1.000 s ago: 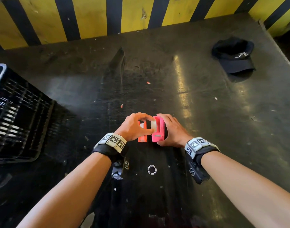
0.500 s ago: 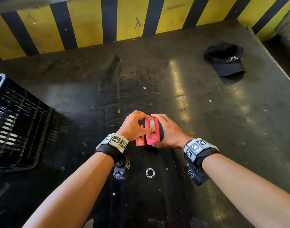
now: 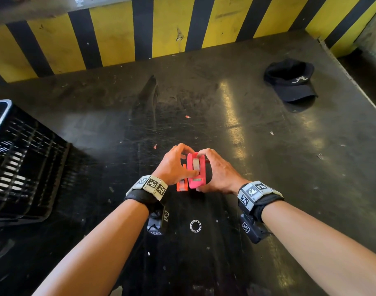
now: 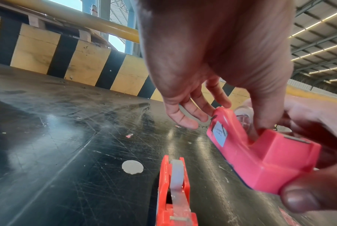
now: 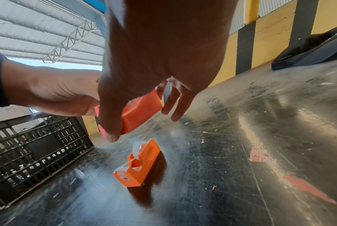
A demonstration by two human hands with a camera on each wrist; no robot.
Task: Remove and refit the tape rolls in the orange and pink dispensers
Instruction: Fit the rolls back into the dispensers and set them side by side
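Head view: both hands grip pink dispenser (image 3: 196, 174)

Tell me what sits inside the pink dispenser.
A tape roll sits in the slot of the pink dispenser, held off the table by both hands. Its hub is covered by the walls and fingers.

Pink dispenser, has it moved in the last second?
Yes. Against the white ring mark on the table, the pink dispenser has shifted left, closer to the orange dispenser.
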